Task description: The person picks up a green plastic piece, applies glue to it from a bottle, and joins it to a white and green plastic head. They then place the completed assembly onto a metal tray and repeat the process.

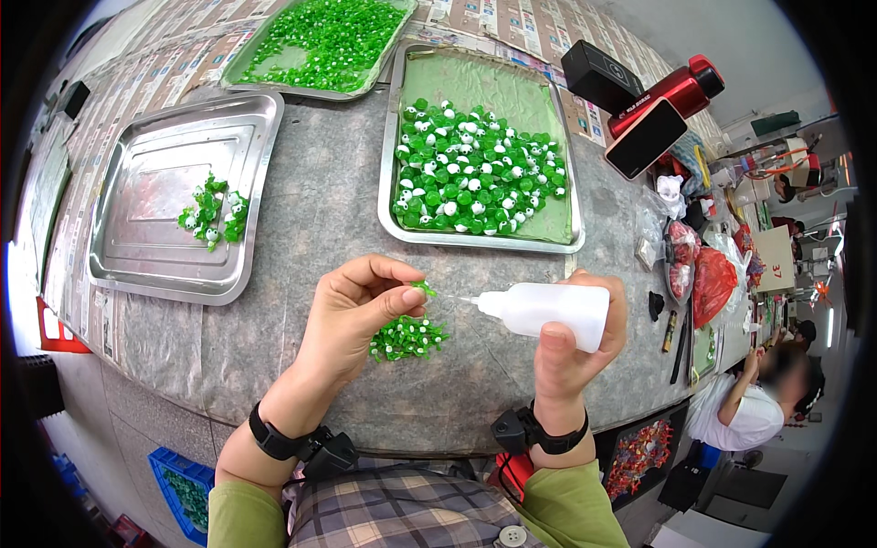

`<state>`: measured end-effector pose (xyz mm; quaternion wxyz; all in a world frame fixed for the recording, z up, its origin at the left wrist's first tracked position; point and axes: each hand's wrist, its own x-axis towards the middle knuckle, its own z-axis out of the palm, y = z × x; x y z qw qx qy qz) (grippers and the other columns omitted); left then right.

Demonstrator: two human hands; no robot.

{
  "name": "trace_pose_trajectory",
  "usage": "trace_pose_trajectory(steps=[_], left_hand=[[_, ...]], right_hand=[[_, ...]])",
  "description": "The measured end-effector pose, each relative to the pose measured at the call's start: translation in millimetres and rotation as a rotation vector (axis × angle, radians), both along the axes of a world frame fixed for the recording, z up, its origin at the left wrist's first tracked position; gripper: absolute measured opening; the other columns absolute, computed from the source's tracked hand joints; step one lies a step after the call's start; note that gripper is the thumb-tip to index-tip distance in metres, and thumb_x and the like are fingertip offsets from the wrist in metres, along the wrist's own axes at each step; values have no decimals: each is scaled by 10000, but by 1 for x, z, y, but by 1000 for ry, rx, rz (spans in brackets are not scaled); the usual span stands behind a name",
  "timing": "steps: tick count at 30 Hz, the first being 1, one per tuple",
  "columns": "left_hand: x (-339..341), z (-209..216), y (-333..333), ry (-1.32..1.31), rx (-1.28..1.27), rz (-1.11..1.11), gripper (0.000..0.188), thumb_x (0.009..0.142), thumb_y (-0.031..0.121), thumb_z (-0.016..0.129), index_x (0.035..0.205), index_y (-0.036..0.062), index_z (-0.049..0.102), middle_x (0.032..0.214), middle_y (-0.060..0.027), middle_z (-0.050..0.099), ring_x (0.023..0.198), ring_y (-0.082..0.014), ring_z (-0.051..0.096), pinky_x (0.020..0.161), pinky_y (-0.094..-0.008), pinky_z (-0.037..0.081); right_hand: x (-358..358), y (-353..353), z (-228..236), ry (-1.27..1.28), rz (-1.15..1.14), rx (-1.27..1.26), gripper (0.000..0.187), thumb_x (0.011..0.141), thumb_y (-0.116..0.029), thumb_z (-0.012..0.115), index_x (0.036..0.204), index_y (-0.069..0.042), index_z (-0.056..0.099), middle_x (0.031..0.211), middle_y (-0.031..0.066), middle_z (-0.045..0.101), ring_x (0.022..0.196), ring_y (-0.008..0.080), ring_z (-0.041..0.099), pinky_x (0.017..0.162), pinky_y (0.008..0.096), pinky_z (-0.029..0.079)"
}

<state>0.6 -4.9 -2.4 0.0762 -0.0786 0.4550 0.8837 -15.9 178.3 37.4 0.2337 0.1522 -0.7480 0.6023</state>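
Note:
Between thumb and forefinger, my left hand (361, 306) pinches a small green plastic piece (423, 289). My right hand (585, 338) is wrapped around a white squeeze bottle (548, 310), tilted sideways. Its thin needle tip (461, 299) points left and comes very close to the green piece; whether they touch I cannot tell. Just below my left hand, a small pile of green pieces with white spots (408, 339) lies on the grey table cover (320, 210). Beyond my hands stands a metal tray (388, 196) of green and white balls (475, 169).
At the left, a metal tray (137, 260) bears a few green-and-white figures (212, 215). Another tray (239, 68) of small green pieces is at the back. A black box (598, 73), a red bottle (671, 91) and a phone (646, 139) are at back right. Another person (744, 406) sits right.

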Motion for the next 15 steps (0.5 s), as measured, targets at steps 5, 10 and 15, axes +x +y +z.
trace_pose_trajectory(steps=[5,10,15], left_hand=[[-1,-1,1,-8,25,-2,133,750,52,597,873,12,568,741,-41,580,670,-98,556,628,-205,453],[1,-1,-2,-75,27,30,136,747,57,601,869,10,560,748,-46,578,655,-111,561,613,-222,467],[0,-1,-1,-69,52,28,136,749,62,600,868,12,558,746,-46,578,650,-116,562,608,-229,472]], right_hand=[[-8,21,14,-62,-99,-252,438,680,-282,678,910,-5,429,780,56,507,660,129,523,563,233,437],[-31,75,3,-267,-149,-168,330,746,-76,583,1013,10,408,923,108,538,843,170,544,742,272,434],[-33,145,-46,-475,-190,-46,375,746,-30,563,1091,2,419,1024,119,532,936,152,508,815,263,397]])
